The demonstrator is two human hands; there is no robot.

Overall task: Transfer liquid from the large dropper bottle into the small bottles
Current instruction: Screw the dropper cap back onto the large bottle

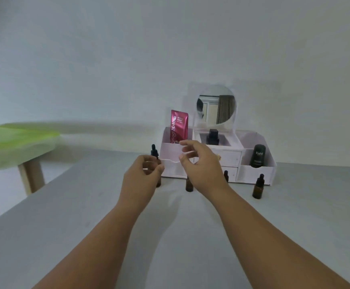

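Two bare forearms [99,236], thin ring [147,161] on left hand [141,174]

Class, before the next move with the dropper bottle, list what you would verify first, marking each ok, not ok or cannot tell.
1. Large dropper bottle upright, gripped by the left hand: ok.
2. Its dropper cap removed: not ok, it is on.
3. Right hand free: ok, open and holding nothing.
4. Rightmost small bottle opened: not ok, capped.
5. Leftmost small bottle opened: cannot tell, the hand above hides its top.
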